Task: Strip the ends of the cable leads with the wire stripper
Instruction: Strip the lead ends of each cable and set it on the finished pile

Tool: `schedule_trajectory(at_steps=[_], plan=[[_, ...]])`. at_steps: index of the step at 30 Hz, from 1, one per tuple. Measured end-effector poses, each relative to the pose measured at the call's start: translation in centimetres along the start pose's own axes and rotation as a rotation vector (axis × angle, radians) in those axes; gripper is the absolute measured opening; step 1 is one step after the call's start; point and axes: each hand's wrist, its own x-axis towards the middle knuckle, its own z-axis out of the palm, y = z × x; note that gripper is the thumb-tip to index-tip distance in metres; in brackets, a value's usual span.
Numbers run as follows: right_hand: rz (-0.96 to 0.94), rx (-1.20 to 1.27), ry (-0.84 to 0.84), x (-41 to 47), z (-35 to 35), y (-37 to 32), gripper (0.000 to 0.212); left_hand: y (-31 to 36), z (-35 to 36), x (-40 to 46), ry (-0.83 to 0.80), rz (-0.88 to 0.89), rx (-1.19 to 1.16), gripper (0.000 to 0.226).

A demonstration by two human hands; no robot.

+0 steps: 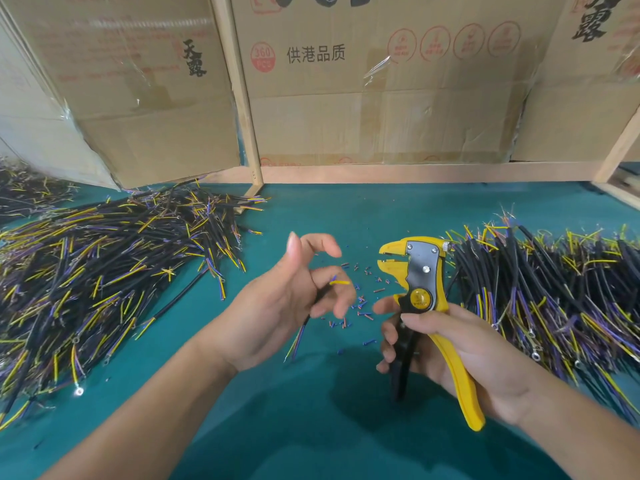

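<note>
Left of right hand (446, 355)'s stripper (420, 271), cable (341, 282)

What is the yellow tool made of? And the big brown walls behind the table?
The wire stripper looks like glossy yellow plastic, with a grey metal plate held by shiny screws; one handle looks black, likely plastic. The right hand grips it. The walls are cardboard boxes: matte brown, creased, printed, with clear tape.

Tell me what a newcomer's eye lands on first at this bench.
First, the yellow wire stripper right of centre, held upright in the right hand, its jaws open toward a cable the left hand holds. Next, two big heaps of black cables with yellow and purple leads, one far left, one far right, and insulation scraps on the green mat between.
</note>
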Motion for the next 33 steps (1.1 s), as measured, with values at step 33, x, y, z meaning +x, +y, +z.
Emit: schedule_trajectory(at_steps=[33], plan=[[0.023,-0.041,-0.103,-0.6,0.7,0.4,0.040,-1.0,0.7,0.2,0.254,-0.007,0.805,0.020]])
